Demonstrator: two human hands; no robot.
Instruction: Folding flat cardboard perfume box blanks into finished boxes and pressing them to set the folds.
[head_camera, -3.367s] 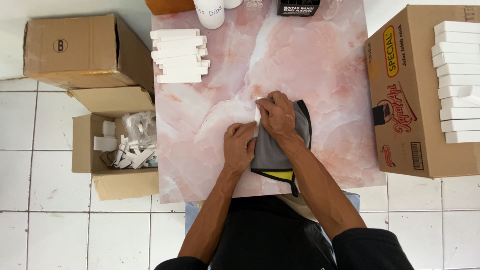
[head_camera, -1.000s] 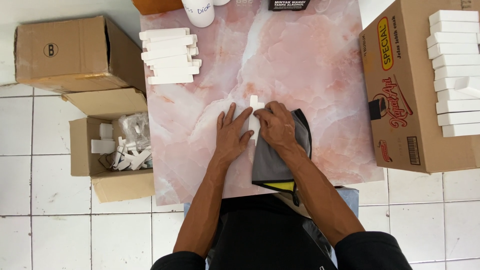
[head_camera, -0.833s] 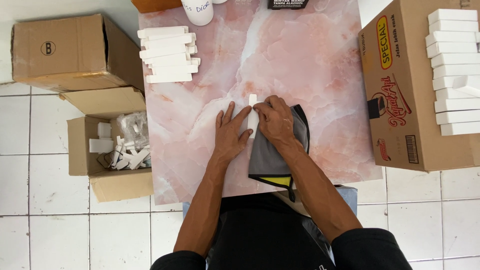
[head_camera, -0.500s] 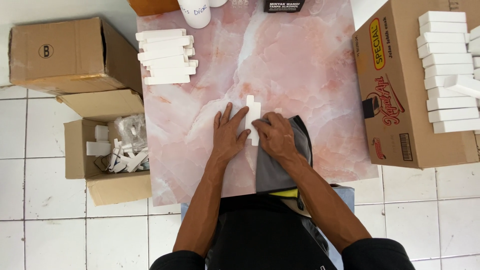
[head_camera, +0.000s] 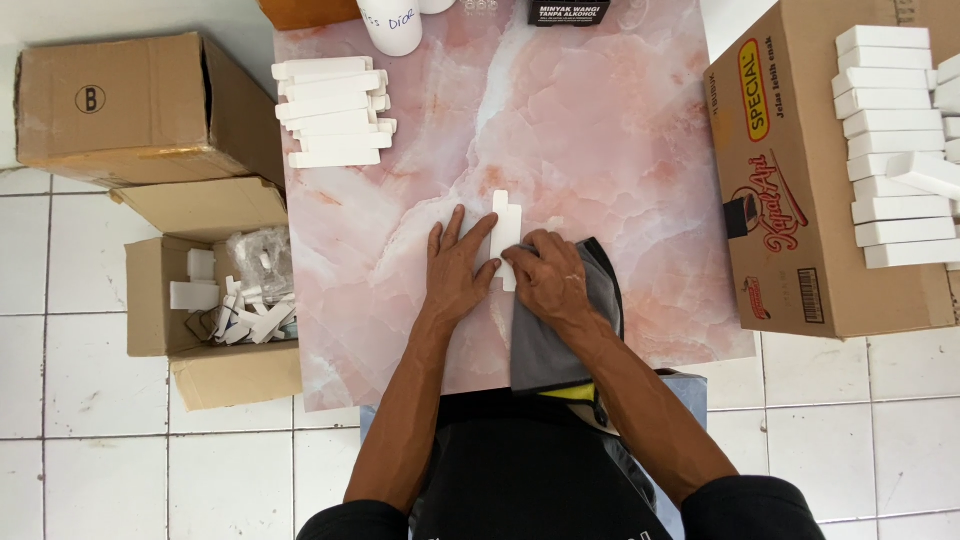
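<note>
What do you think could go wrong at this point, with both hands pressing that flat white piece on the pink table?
The flat white piece is pinned only by the left hand lying flat and the right hand on its lower end; a sideways slip could crease it. The grey cloth under the right hand overhangs the table edge and could slide off. The stack of white boxes sits near the left edge, where a nudge might tip some off.

Small packing workshop: cardboard cartons (head_camera: 150, 105), stacked white boxes (head_camera: 330, 110), tiled floor (head_camera: 100, 450)
</note>
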